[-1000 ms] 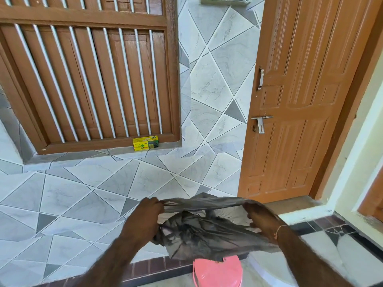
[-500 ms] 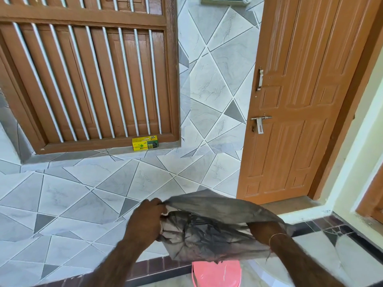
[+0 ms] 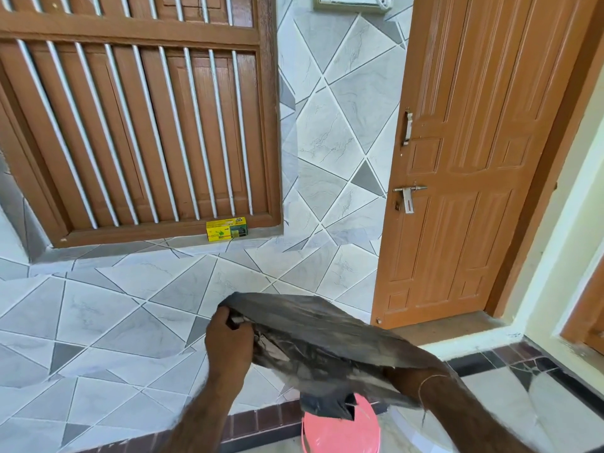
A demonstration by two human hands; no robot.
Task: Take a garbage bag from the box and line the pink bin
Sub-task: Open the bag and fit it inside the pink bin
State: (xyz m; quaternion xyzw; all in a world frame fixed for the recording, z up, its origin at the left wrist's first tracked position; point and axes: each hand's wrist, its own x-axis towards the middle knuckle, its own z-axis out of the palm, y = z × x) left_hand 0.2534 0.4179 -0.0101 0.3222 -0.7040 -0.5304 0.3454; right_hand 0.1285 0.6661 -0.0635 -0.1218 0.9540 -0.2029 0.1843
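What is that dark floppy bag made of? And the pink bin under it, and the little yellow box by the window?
The dark grey garbage bag looks like thin plastic film: it crinkles, sags and lets some light through. The round pink bin seems to be smooth moulded plastic with a slight sheen. The small yellow and green box is probably printed cardboard, judging by its sharp, flat edges.

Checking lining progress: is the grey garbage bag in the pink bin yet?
Out. The grey garbage bag hangs above the pink bin, gripped by the left hand.
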